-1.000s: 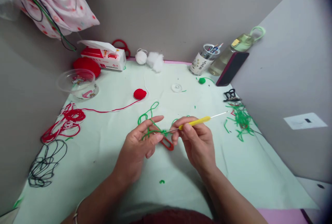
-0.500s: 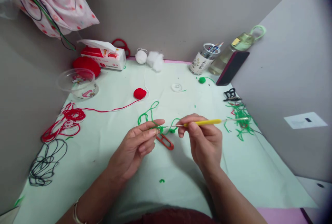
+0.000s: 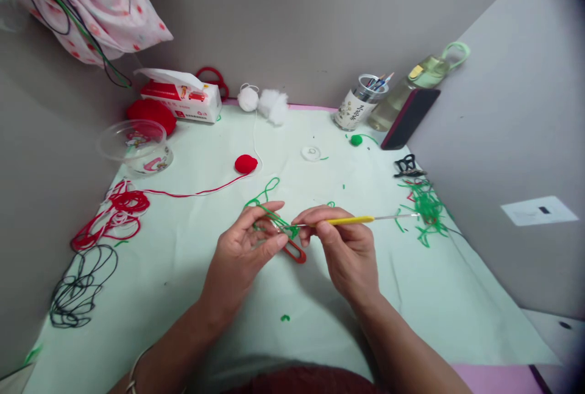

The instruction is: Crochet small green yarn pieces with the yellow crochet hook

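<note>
My left hand (image 3: 242, 254) pinches green yarn (image 3: 267, 211) between thumb and fingers, and a loop of it trails up over the pale green cloth (image 3: 183, 272). My right hand (image 3: 340, 248) grips a crochet hook with a yellow handle (image 3: 350, 220). The hook's metal tip points left into the yarn at my left fingertips, and its other end points right. A red oval clip (image 3: 294, 251) lies on the cloth just under both hands.
Red yarn tangle (image 3: 116, 214) and black yarn (image 3: 75, 290) lie at left, green scraps (image 3: 423, 208) at right. Farther back are a small red crochet piece (image 3: 245, 164), a clear bowl (image 3: 134, 144), a tissue box (image 3: 183, 97), white stuffing (image 3: 272, 105), a jar of pens (image 3: 359, 105), a bottle (image 3: 411, 86) and a phone (image 3: 409, 119).
My right hand drew the hook out to the right, then pushed it back left toward my left fingers. The green yarn loop shifted with it.
</note>
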`<state>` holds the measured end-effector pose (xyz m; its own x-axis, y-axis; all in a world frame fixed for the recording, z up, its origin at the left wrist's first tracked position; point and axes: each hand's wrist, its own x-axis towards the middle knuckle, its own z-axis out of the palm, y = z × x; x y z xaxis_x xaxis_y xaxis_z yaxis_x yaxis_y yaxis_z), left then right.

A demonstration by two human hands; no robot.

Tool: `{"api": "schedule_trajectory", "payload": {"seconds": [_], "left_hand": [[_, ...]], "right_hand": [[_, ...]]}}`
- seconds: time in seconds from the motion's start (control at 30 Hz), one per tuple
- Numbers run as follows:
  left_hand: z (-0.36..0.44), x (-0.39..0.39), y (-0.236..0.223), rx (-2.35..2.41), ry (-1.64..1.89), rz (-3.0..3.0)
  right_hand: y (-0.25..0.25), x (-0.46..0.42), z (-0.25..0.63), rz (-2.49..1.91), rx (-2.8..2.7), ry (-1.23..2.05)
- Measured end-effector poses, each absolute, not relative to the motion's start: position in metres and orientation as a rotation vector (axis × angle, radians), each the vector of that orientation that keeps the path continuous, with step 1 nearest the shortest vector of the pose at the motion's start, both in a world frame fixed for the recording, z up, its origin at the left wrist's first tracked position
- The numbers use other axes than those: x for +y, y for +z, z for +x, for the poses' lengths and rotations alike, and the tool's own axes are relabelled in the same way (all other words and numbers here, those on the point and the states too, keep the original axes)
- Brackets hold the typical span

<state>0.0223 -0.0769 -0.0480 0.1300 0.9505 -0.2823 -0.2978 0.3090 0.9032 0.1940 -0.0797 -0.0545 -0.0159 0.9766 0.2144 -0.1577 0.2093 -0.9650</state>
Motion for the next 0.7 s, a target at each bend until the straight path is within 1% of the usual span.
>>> {"api": "schedule_trajectory", "payload": {"seconds": [0.1, 0.3, 0.53, 0.6, 0.7], "left_hand": [[0.0229, -0.0778, -0.0457, 1.068, 1.109, 0.821], [0.0232, -0.0791, -0.0465, 0.994, 1.006, 0.812], [0.0195, -0.0736, -0.043, 0.931, 0.989, 0.689], [0.0189, -0.0727, -0.0422, 0.954, 0.988, 0.695], [0.0194, -0.0734, -0.0428, 0.969, 0.998, 0.708]], "right_hand": [[-0.0544, -0.0794, 0.1934, -0.919, -1.209, 1.14], [-0.0525, -0.0798, 0.1915, -0.905, -1.195, 1.139], [-0.0498, -0.0784, 0.194, -0.881, -1.127, 1.249], [-0.0478, -0.0806, 0.1948, -0.918, -1.224, 1.127], [-0.0476, -0.0878, 0.1954, -0.945, -1.573, 0.745]]}}
